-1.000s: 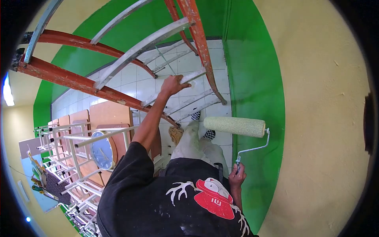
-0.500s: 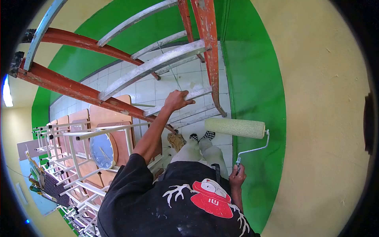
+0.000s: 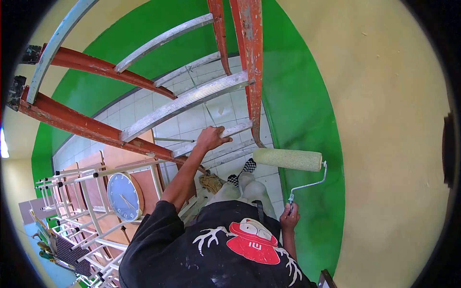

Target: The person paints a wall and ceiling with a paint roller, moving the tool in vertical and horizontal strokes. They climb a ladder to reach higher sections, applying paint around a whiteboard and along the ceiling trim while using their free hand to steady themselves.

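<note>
Nearest is the person's black T-shirt (image 3: 187, 249) with a red-and-white print. The right hand (image 3: 290, 220) is closed firmly around the dark handle of a cream, cylindrical paint roller (image 3: 288, 159) with a thin bent metal frame; its sleeve is held level, overlapping the right edge of the floor in view. The left hand (image 3: 211, 139) curls over a grey metal rung of an orange-red, paint-flecked stepladder (image 3: 72, 117), gripping that rung. Beside the ladder's left rail, a round blue-faced clock (image 3: 124, 197) lies against furniture (image 3: 117, 156) with brown wooden boards and white tubular legs. Farther down, black-and-white checked shoes (image 3: 249, 165) and a crumpled tan cloth (image 3: 211, 183) are on the white tiled floor (image 3: 237, 106). Along its right edge rises a green-and-cream painted wall (image 3: 309, 192).
</note>
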Motion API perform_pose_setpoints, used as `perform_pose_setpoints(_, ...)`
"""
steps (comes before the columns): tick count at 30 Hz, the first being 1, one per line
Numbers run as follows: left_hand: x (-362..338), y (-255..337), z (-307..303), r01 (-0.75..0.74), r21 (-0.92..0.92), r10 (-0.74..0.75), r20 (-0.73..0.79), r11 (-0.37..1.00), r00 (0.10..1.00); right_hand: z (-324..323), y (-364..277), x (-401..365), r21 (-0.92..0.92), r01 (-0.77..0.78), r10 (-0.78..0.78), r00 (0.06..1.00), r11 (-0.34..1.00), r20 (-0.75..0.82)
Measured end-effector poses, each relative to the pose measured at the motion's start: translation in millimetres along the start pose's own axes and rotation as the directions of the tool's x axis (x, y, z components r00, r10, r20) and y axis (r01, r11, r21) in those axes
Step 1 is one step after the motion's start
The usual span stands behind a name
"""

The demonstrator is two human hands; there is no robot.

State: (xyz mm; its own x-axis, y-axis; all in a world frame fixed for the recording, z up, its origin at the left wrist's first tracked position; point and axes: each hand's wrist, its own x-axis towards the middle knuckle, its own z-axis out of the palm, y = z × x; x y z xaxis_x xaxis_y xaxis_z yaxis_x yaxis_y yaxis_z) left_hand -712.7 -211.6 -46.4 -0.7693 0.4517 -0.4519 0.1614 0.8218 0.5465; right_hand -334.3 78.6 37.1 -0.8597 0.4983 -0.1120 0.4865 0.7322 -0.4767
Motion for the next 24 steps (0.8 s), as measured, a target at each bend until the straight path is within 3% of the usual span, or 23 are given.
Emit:
perform_pose_setpoints(8,-6.2,-4.6,-4.1,-0.018,0.010,0.017,0.102,1.000,0.995,-5.0,-31.9,-21.1,-0.017,0.000,-0.002,0.988,1.000,-0.152)
perform_pose_setpoints(11,-8.2,-10.5,7.0,-0.065,0.071,0.061,0.054,0.995,0.997,-8.0,-46.1,-25.2,-0.113,0.047,-0.072,0.972,0.992,-0.225)
perform_pose_setpoints(13,-4.0,-16.4,18.0,-0.112,0.120,0.114,-0.015,0.987,0.993,0.2,-34.8,-28.7,-0.045,-0.005,-0.004,0.980,0.999,-0.200)
perform_pose_setpoints(16,0.6,-14.8,22.2,-0.121,0.182,0.128,-0.028,0.976,0.991,1.3,-32.0,-20.9,-0.055,0.114,-0.126,0.944,0.992,-0.306)
perform_pose_setpoints(17,0.4,-17.4,28.0,-0.119,0.176,0.133,-0.076,0.977,0.988,-0.7,-32.8,-27.1,-0.055,-0.004,-0.009,0.970,0.998,-0.244)
perform_pose_setpoints(18,8.0,-27.7,36.5,-0.126,0.193,0.138,-0.053,0.973,0.989,-4.8,-37.5,-19.9,-0.068,0.157,-0.171,0.926,0.985,-0.335)
perform_pose_setpoints(20,16.5,-42.3,30.9,-0.095,0.167,0.100,-0.025,0.981,0.995,15.9,-36.3,-16.2,-0.083,0.063,-0.087,0.940,0.995,-0.331)
perform_pose_setpoints(21,22.5,-50.1,20.8,-0.093,0.179,0.102,-0.040,0.979,0.994,26.8,-38.5,-2.2,-0.212,0.201,-0.274,0.870,0.956,-0.411)
perform_pose_setpoints(22,28.8,-57.0,17.4,-0.084,0.192,0.090,-0.023,0.978,0.996,36.6,-56.3,2.9,-0.086,0.154,-0.176,0.842,0.984,-0.510)
perform_pose_setpoints(23,33.9,-65.3,-3.1,-0.069,0.231,0.077,-0.025,0.971,0.997,91.6,-33.2,10.3,0.340,-0.011,0.188,0.849,0.940,-0.494)
perform_pose_setpoints(24,43.3,-82.4,-25.0,-0.070,0.233,0.085,-0.052,0.970,0.995,142.3,-19.7,26.2,0.703,-0.166,0.497,0.816,0.692,-0.296)
